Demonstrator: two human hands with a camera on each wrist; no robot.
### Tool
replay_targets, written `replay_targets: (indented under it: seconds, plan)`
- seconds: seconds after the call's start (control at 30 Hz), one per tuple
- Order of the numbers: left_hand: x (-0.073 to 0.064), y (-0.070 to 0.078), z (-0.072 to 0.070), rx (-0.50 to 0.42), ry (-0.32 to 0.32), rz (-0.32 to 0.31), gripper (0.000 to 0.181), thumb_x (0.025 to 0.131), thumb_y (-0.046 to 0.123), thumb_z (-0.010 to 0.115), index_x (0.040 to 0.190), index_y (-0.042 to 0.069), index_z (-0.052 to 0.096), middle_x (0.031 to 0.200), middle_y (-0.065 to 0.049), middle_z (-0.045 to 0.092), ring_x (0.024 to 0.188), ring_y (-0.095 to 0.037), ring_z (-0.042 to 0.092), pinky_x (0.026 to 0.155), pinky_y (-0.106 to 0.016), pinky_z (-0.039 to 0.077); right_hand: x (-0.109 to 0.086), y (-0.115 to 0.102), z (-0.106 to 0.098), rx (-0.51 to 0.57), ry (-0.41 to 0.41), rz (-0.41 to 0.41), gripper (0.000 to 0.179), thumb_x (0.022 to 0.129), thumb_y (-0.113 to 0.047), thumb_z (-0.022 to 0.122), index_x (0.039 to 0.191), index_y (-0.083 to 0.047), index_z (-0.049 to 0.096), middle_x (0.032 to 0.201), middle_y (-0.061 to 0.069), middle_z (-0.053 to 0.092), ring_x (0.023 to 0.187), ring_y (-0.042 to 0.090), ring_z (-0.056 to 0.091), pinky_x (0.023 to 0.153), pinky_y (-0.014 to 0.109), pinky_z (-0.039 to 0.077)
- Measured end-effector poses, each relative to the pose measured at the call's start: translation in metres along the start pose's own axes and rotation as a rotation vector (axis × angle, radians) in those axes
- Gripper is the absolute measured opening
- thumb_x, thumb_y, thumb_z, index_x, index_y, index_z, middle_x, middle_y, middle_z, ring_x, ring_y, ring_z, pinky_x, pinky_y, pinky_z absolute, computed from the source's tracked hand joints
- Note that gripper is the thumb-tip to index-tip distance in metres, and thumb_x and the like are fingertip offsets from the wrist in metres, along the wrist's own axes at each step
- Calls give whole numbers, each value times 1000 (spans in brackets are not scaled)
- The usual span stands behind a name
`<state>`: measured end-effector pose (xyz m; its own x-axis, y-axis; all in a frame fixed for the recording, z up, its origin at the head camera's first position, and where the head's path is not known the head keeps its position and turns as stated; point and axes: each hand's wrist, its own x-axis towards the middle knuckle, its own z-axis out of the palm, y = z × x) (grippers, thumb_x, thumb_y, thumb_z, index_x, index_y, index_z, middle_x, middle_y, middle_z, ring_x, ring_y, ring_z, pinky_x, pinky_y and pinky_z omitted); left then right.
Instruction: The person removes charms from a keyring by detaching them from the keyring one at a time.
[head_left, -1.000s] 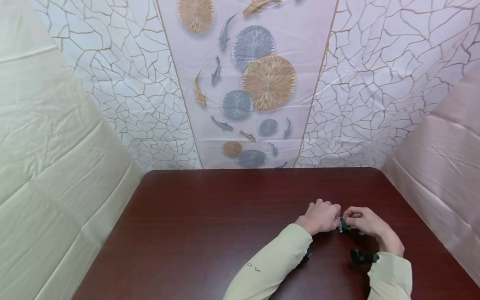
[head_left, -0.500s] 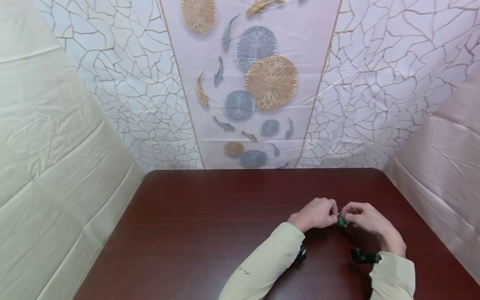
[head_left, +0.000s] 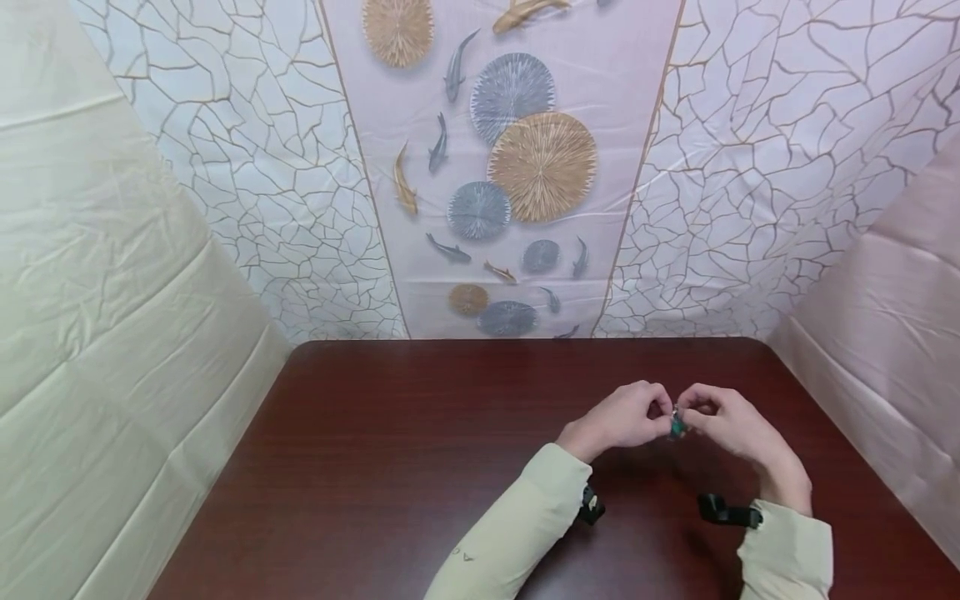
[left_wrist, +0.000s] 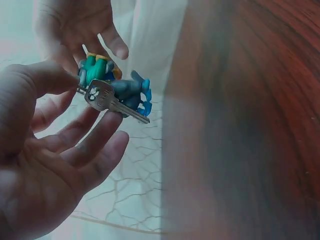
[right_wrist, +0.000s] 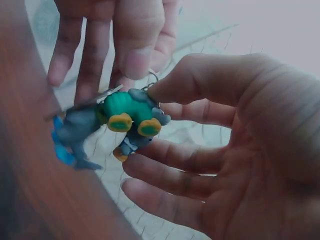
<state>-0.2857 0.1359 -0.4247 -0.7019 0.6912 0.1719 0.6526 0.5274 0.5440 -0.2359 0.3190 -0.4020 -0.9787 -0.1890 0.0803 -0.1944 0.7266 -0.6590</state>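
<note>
My left hand [head_left: 624,415] and right hand [head_left: 733,419] meet over the right part of the table, fingertips close together around a small keychain [head_left: 677,427]. In the left wrist view, a silver key [left_wrist: 101,96] lies across the figures, with my left thumb and fingers pinching at its head. Several toy figures hang there: a green-clothed one [right_wrist: 127,106] with yellow feet and a grey one [right_wrist: 80,125] with bright blue feet. My right thumb and fingers pinch at a thin metal ring [right_wrist: 154,77] beside the green figure. The fingertips partly hide the ring.
The dark red-brown table [head_left: 420,467] spreads beneath both hands. Patterned cloth [head_left: 300,208] hangs behind its far edge, and plain pale cloth [head_left: 112,333] hangs at the sides. Black wrist mounts [head_left: 723,511] sit at the sleeve cuffs.
Both hands have shifted away from the body and slightly left with the keychain. The left fingers have changed their hold, and the green figure now shows between the hands.
</note>
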Motion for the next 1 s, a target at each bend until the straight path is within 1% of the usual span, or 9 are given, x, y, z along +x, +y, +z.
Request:
replay_targets:
  seconds: [0.07,0.23,0.33,0.5,0.57,0.73,0.9,1.0]
  plan:
    - [-2,0,-6,-19,5,5,5,93,21,63,98,20,60,90,14,56,78,3,52,67,-7,41,1,-9,-2,-14,-2,-7,11,94,-14,61,101,-5,65,88,8,67,76,14,59,64,25,49]
    - [-13,0,-25,-61,40,12,7,94,21,62,102,19,62,91,14,60,78,4,53,68,-5,42,5,-30,-4,-70,21,-79,10,94,-18,63,100,-10,66,93,6,67,81,10,58,67,25,48]
    - [-21,0,-37,-79,63,23,8,95,22,62,102,19,63,91,14,61,78,5,53,69,-4,41,6,-40,-4,-86,41,-115,9,94,-19,64,99,-11,66,94,5,67,81,6,58,68,24,48]
    - [-33,2,-53,-86,93,59,7,96,23,62,101,18,64,93,14,62,79,7,53,70,-2,40,5,-53,-3,-87,79,-154,9,93,-19,65,99,-13,66,93,5,68,78,2,59,66,23,48]
    - [-38,2,-59,-101,101,65,7,96,23,62,101,18,64,94,13,63,79,6,53,70,-3,41,5,-58,-1,-80,98,-176,9,93,-19,66,99,-13,66,94,4,67,77,0,59,65,23,48]
    - [-48,2,-69,-140,115,52,7,97,23,61,99,17,63,91,11,64,72,2,55,65,-7,44,6,-70,4,-73,134,-230,9,92,-19,68,99,-14,67,95,3,66,75,-4,60,64,21,49]
    - [-56,3,-78,-126,158,77,6,98,23,61,98,17,63,93,11,64,75,3,55,66,-5,43,6,-81,5,-81,163,-262,8,91,-18,69,98,-16,66,94,0,65,75,-5,61,63,21,48]
    - [-61,5,-83,-120,186,81,5,97,22,61,97,17,62,94,11,64,76,5,54,68,-4,42,6,-88,5,-78,185,-295,9,90,-16,70,98,-17,67,94,-1,65,76,-6,61,64,19,48]
